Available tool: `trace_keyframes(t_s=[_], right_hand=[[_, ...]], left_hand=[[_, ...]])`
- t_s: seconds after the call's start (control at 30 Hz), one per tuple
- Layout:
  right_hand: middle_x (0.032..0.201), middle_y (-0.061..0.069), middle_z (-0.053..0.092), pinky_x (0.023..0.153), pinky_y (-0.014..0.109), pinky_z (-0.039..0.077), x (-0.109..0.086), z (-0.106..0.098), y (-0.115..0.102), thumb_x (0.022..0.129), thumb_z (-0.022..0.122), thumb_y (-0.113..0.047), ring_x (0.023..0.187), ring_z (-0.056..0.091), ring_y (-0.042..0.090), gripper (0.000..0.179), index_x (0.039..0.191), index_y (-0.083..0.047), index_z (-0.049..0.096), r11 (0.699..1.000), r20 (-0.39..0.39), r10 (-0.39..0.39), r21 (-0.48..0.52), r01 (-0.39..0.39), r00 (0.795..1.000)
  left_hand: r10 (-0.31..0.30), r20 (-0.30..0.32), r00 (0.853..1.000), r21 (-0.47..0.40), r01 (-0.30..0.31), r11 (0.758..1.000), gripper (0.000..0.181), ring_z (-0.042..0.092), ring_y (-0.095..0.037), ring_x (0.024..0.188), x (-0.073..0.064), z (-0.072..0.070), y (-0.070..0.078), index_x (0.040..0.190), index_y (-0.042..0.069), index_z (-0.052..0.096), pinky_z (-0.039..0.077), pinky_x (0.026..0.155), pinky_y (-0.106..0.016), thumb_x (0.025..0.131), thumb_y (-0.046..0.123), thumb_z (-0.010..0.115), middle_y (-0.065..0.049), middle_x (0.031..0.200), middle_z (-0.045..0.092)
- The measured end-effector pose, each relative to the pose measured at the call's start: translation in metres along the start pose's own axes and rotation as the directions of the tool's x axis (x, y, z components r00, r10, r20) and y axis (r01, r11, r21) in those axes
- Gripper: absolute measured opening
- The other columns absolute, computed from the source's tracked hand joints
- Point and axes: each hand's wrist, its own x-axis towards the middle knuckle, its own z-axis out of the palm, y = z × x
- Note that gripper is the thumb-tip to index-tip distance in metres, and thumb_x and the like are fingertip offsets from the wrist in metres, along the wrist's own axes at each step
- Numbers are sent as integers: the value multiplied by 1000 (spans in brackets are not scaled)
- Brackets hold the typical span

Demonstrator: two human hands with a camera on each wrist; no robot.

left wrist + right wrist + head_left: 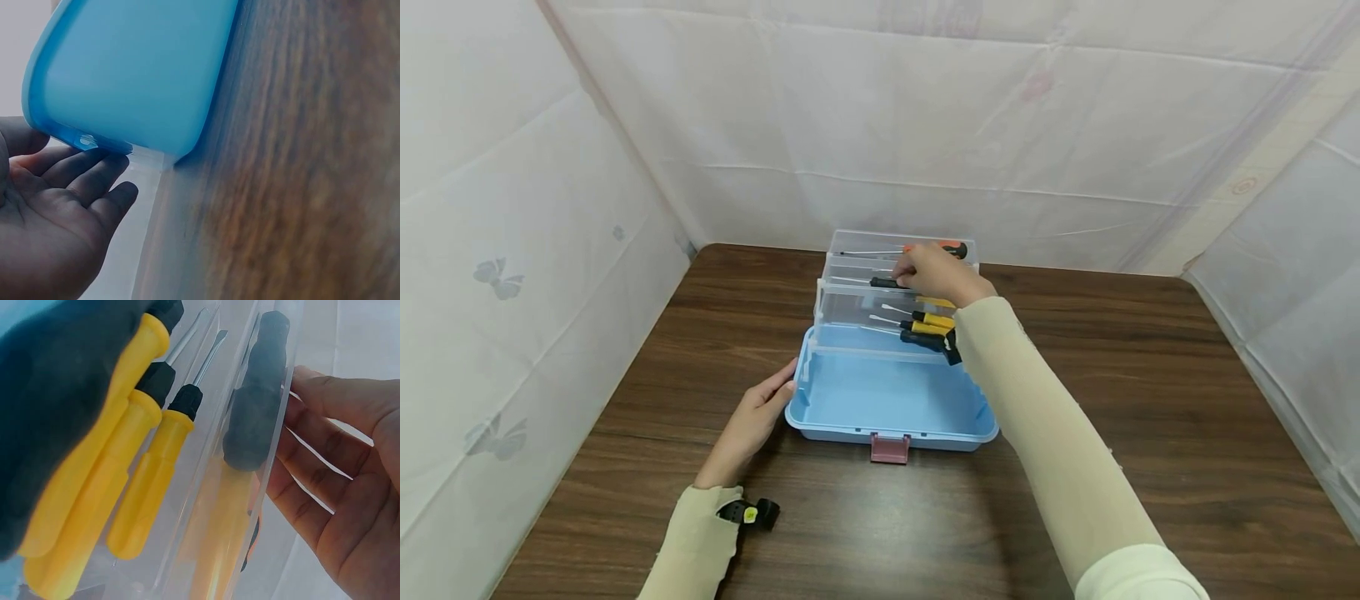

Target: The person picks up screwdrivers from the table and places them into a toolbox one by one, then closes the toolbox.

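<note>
A pale blue toolbox with clear tiered trays stands unfolded on the table. My left hand holds its left side, the thumb at the rim and the fingers along the outer wall. Over the upper trays is my right hand, fingertips beside a screwdriver with a dark grip. In the right wrist view the tray wall hides those fingertips, so I cannot tell whether they grip anything. Yellow-and-black screwdrivers lie in the lowest tray. An orange-and-black screwdriver lies in the top tray.
A dark wood table carries the toolbox near its back edge. White patterned sheeting hangs behind and along both sides. At the toolbox's front is a pink latch, folded down.
</note>
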Motion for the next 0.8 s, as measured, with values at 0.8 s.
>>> trace_keyframes(t_s=[0.8], right_hand=[[131,13,59,65,29,42,-27,-5,17,103,46,-19,62,43,19,35,133,-5,58,990,-144,52,135,-32,988]], left_hand=[[-10,97,995,170,-6,985,53,34,-39,140,18,-16,2,149,4,33,35,109,-54,103,28,44,-20,152,35]])
